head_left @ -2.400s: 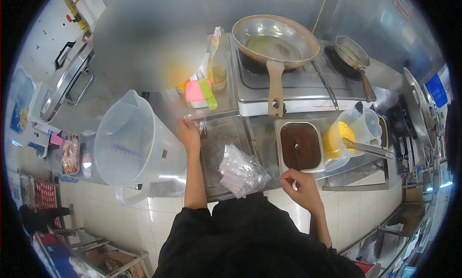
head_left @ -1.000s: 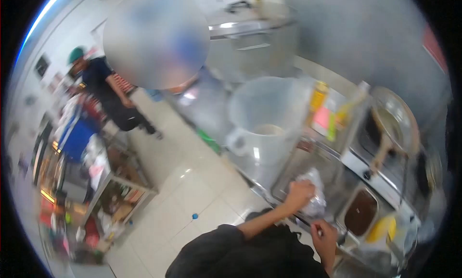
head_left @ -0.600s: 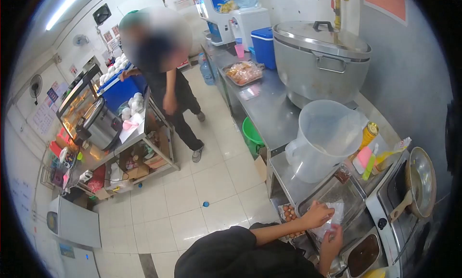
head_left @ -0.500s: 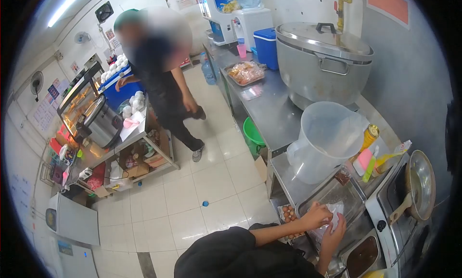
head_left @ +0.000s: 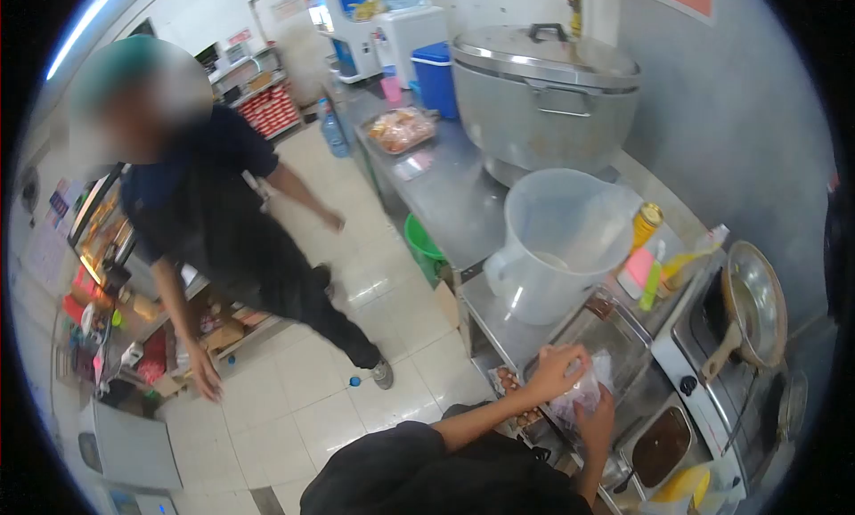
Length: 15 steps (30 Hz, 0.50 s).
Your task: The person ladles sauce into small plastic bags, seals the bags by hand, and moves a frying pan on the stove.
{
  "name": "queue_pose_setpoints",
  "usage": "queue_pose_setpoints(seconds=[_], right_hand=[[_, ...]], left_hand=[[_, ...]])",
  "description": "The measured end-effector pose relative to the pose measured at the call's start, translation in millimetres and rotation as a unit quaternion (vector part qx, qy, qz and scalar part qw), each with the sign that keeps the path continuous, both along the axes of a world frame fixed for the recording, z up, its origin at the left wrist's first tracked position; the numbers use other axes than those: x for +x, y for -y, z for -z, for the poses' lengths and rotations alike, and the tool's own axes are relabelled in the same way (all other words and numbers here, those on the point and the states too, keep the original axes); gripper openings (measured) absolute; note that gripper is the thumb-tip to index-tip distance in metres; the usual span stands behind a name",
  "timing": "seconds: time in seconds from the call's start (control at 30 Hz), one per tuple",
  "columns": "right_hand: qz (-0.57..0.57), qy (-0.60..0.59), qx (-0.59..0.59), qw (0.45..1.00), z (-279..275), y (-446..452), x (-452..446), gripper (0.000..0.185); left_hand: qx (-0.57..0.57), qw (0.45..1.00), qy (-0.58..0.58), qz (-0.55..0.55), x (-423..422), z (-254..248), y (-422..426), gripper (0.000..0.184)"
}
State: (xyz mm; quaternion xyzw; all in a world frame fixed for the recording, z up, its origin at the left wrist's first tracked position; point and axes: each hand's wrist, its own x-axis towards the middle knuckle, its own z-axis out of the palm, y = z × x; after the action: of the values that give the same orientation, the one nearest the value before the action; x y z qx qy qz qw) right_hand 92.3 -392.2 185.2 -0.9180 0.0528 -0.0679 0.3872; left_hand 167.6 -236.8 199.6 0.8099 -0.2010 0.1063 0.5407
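Note:
Over a shallow metal tray at the lower right, both my hands are closed on a crumpled clear plastic bag. My left hand pinches the bag from its upper side. Lower down, my right hand grips its near side. I cannot make out whether anything is inside the bag. Brown eggs sit left of the tray, partly behind my left forearm. A square metal pan of dark brown sauce lies to the right of my right hand.
A large translucent pitcher and a big lidded metal pot stand on the steel counter. A frying pan rests on the gas stove at right. A co-worker walks in the aisle at left.
The co-worker has come closer along the aisle, toward the left. My view has shifted slightly, so counter items appear further left. Both hands stay on the plastic bag.

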Motion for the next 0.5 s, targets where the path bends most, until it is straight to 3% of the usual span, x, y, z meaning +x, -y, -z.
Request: queue_pose_setpoints(seconds=[0.1,0.23,0.3,0.33,0.37,0.4,0.43,0.5], right_hand=[[-0.024,0.076,-0.112,0.99,8,8,-6,0.068],[0.099,0.063,-0.106,0.987,-21,-8,-10,0.073],[0.021,0.049,0.209,0.976,-2,1,-7,0.075],[0.05,0.056,0.205,0.976,-6,3,-10,0.075],[0.049,-0.02,0.411,0.91,-12,2,-12,0.067],[0.037,-0.085,0.6,0.795,-15,-2,-14,0.059],[0.056,-0.07,0.6,0.795,-18,-9,-16,0.059],[0.153,-0.061,0.519,0.839,-23,-25,-14,0.04]], left_hand=[[-0.106,0.991,-0.03,0.076,5,2,3,0.008],[-0.074,0.987,-0.093,0.106,-5,11,9,0.007],[-0.096,0.982,-0.134,0.098,-9,7,11,0.007],[-0.094,0.978,-0.135,0.129,-11,8,13,0.007],[-0.09,0.979,-0.151,0.099,-11,11,15,0.008],[-0.084,0.98,-0.167,0.066,-12,13,17,0.01],[-0.082,0.978,-0.168,0.09,-13,10,20,0.01],[-0.122,0.971,-0.192,0.067,-14,5,24,0.009]])
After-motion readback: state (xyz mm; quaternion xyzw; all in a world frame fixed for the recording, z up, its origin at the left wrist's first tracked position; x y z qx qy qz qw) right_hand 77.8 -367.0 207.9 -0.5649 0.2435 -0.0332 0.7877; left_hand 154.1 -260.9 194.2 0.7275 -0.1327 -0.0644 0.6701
